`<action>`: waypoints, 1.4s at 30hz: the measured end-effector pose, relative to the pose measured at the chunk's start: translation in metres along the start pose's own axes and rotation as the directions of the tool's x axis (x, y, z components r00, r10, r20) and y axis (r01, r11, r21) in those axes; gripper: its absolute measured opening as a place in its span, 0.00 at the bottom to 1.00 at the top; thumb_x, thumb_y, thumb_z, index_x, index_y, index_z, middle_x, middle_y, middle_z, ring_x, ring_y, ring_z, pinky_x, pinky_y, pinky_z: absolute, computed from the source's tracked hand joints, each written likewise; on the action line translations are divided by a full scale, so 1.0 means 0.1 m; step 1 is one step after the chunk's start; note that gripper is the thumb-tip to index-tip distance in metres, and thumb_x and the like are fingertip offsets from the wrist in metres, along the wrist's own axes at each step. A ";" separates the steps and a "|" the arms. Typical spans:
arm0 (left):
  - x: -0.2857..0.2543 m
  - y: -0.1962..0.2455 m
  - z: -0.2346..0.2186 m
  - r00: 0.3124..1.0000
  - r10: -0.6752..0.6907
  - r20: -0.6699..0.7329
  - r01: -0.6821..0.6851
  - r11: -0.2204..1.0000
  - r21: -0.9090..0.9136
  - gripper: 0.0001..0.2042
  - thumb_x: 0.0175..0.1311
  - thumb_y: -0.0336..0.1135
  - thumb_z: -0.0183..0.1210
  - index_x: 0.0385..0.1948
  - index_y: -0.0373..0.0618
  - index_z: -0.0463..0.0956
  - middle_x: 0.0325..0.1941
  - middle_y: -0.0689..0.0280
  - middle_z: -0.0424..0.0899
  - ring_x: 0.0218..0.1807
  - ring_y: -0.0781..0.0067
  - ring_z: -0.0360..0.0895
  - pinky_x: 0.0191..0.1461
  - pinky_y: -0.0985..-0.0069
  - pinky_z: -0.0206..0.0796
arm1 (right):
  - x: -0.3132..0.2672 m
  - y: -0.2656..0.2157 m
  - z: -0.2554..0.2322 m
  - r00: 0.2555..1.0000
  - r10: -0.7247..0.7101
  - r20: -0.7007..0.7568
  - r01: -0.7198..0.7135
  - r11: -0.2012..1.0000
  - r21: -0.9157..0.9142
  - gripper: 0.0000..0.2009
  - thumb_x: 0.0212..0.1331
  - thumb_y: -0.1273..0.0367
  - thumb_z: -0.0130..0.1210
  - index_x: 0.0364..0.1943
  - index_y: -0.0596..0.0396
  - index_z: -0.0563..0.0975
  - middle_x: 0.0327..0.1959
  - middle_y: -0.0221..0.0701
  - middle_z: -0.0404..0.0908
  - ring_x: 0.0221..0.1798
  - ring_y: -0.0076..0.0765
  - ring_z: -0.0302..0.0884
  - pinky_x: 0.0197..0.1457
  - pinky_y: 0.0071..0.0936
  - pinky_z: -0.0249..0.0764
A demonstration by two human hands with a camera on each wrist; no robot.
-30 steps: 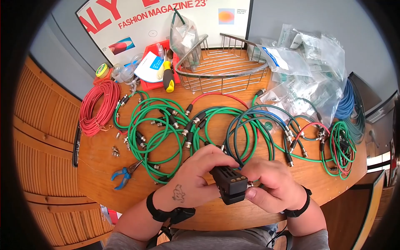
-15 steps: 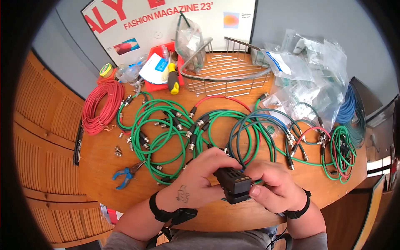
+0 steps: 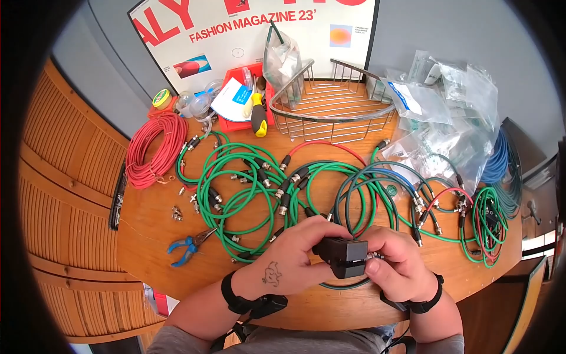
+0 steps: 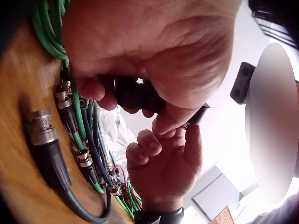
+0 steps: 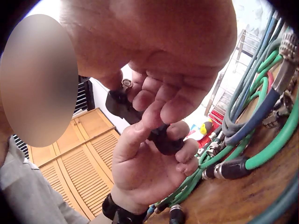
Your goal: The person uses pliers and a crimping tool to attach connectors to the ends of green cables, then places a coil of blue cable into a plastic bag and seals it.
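My left hand point(image 3: 289, 259) grips a black blocky hand tool point(image 3: 348, 253), fingers wrapped round its body, above the near part of the table. A slot runs across the end of the tool that faces up. At its right side my right hand point(image 3: 404, 268) pinches a small silvery metal connector point(image 3: 374, 255) between thumb and fingers, right at the slot. In the right wrist view the round end of the connector point(image 5: 126, 84) shows next to the tool point(image 5: 122, 106). Much of the tool is hidden by the left hand.
Coiled green cables point(image 3: 236, 194) with metal-ended plugs spread beyond the hands. Blue-handled pliers point(image 3: 187, 248) and loose metal connectors point(image 3: 177, 213) lie at left, near a red cable coil point(image 3: 154, 154). A wire basket point(image 3: 330, 121), a screwdriver point(image 3: 258, 115) and plastic bags point(image 3: 448, 112) sit at the back.
The head view has swung, so the scene sits further right. The black tool has tilted, showing its slotted end more and its vented top less. Both hands keep their hold.
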State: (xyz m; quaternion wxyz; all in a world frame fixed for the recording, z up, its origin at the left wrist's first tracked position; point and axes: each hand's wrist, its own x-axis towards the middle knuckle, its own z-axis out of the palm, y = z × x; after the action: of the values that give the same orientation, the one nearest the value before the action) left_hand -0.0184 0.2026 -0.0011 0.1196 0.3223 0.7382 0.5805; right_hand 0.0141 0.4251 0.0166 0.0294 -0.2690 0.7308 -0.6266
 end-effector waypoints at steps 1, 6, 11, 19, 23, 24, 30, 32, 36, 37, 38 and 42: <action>0.00 0.00 0.00 1.000 -0.020 0.006 0.020 1.000 0.008 0.21 0.51 0.28 0.69 0.49 0.43 0.75 0.42 0.64 0.77 0.42 0.71 0.76 0.46 0.76 0.67 | 0.00 -0.01 -0.01 1.000 0.000 0.000 0.000 1.000 0.000 0.07 0.66 0.70 0.52 0.35 0.61 0.74 0.28 0.35 0.75 0.29 0.34 0.75 0.32 0.27 0.70; -0.01 0.08 0.02 0.967 -0.250 0.057 0.251 0.968 -0.010 0.22 0.51 0.32 0.66 0.50 0.41 0.75 0.40 0.60 0.79 0.43 0.63 0.79 0.46 0.72 0.71 | 0.00 -0.03 -0.01 0.995 0.084 -0.057 -0.085 0.996 -0.014 0.10 0.69 0.68 0.48 0.35 0.61 0.74 0.25 0.34 0.77 0.27 0.31 0.76 0.32 0.26 0.70; 0.00 0.05 0.00 0.981 -0.186 0.060 0.185 0.983 0.017 0.23 0.52 0.34 0.67 0.52 0.38 0.75 0.42 0.58 0.81 0.44 0.66 0.80 0.46 0.73 0.72 | -0.06 0.00 -0.04 0.945 0.321 0.061 -0.326 0.916 0.235 0.14 0.73 0.64 0.44 0.34 0.60 0.74 0.25 0.31 0.78 0.28 0.27 0.76 0.34 0.24 0.72; 0.01 0.21 0.00 0.964 -0.241 0.112 0.256 0.955 -0.148 0.18 0.56 0.35 0.70 0.47 0.42 0.79 0.32 0.69 0.82 0.33 0.85 0.73 0.36 0.80 0.66 | -0.06 0.09 0.01 0.984 0.176 -0.011 -0.170 0.967 0.191 0.14 0.73 0.62 0.45 0.38 0.61 0.74 0.27 0.30 0.79 0.31 0.23 0.76 0.37 0.22 0.73; -0.02 0.22 -0.02 0.945 -0.271 0.181 0.309 0.921 -0.238 0.16 0.62 0.41 0.64 0.47 0.42 0.79 0.35 0.70 0.83 0.38 0.82 0.78 0.43 0.80 0.70 | -0.06 0.10 0.01 0.980 0.188 -0.060 -0.175 0.969 0.172 0.13 0.72 0.63 0.46 0.39 0.61 0.74 0.28 0.30 0.79 0.32 0.22 0.76 0.38 0.22 0.73; -0.03 0.17 -0.01 0.956 -0.239 0.169 0.275 0.931 -0.241 0.16 0.63 0.42 0.64 0.45 0.41 0.79 0.33 0.72 0.81 0.33 0.82 0.76 0.40 0.80 0.69 | -0.05 0.09 0.01 0.976 0.200 -0.083 -0.184 0.968 0.172 0.13 0.72 0.63 0.46 0.39 0.61 0.74 0.29 0.30 0.79 0.32 0.22 0.76 0.38 0.22 0.73; -0.01 0.02 -0.03 0.926 -0.358 0.118 0.328 0.610 -0.721 0.15 0.66 0.45 0.61 0.40 0.40 0.75 0.26 0.70 0.75 0.27 0.82 0.72 0.29 0.82 0.64 | -0.03 0.14 0.00 0.946 0.226 -0.232 -0.169 0.956 0.240 0.13 0.71 0.63 0.49 0.42 0.61 0.76 0.30 0.30 0.79 0.31 0.24 0.76 0.35 0.21 0.72; 0.00 -0.07 -0.04 0.928 -0.329 0.176 0.315 0.439 -0.841 0.17 0.68 0.47 0.58 0.41 0.41 0.74 0.24 0.71 0.73 0.25 0.80 0.70 0.27 0.82 0.61 | 0.01 0.22 -0.03 0.924 0.236 -0.302 -0.154 0.950 0.271 0.15 0.70 0.63 0.51 0.48 0.63 0.76 0.31 0.31 0.80 0.30 0.26 0.77 0.33 0.22 0.73; 0.05 -0.24 0.04 0.912 -0.378 0.161 0.313 0.384 -0.869 0.15 0.67 0.49 0.57 0.34 0.46 0.75 0.19 0.73 0.72 0.20 0.82 0.68 0.23 0.82 0.57 | 0.16 0.13 0.02 0.918 0.246 -0.310 -0.206 0.966 0.156 0.14 0.68 0.68 0.53 0.52 0.63 0.76 0.32 0.30 0.80 0.30 0.23 0.77 0.34 0.20 0.73; 0.05 -0.28 0.06 0.902 -0.410 0.134 0.323 0.437 -0.839 0.16 0.67 0.51 0.57 0.30 0.48 0.74 0.18 0.73 0.71 0.18 0.82 0.67 0.22 0.83 0.54 | 0.27 0.05 0.04 0.928 0.240 -0.284 -0.207 0.968 0.143 0.14 0.68 0.68 0.53 0.52 0.63 0.76 0.32 0.30 0.80 0.30 0.23 0.77 0.34 0.20 0.73; 0.05 -0.26 0.04 0.901 -0.411 0.136 0.322 0.427 -0.845 0.17 0.67 0.52 0.57 0.28 0.48 0.73 0.17 0.73 0.70 0.18 0.82 0.66 0.22 0.83 0.53 | 0.40 -0.06 0.09 0.935 0.243 -0.259 -0.241 0.970 0.043 0.14 0.66 0.70 0.54 0.52 0.63 0.76 0.32 0.29 0.80 0.29 0.21 0.76 0.33 0.19 0.72; 0.05 -0.30 0.08 0.913 -0.388 0.129 0.316 0.470 -0.824 0.20 0.66 0.55 0.57 0.24 0.49 0.70 0.17 0.74 0.68 0.17 0.83 0.65 0.21 0.82 0.52 | 1.16 -0.25 0.16 0.957 0.232 -0.177 -0.274 0.920 -0.279 0.14 0.61 0.75 0.59 0.51 0.62 0.78 0.28 0.23 0.78 0.28 0.16 0.74 0.32 0.16 0.69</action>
State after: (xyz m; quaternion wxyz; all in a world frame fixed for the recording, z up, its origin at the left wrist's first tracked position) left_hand -0.0276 0.2088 -0.0302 0.3459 0.0457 0.4290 0.8332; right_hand -0.0703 0.3589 0.0703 0.0175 -0.1288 0.8464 -0.5164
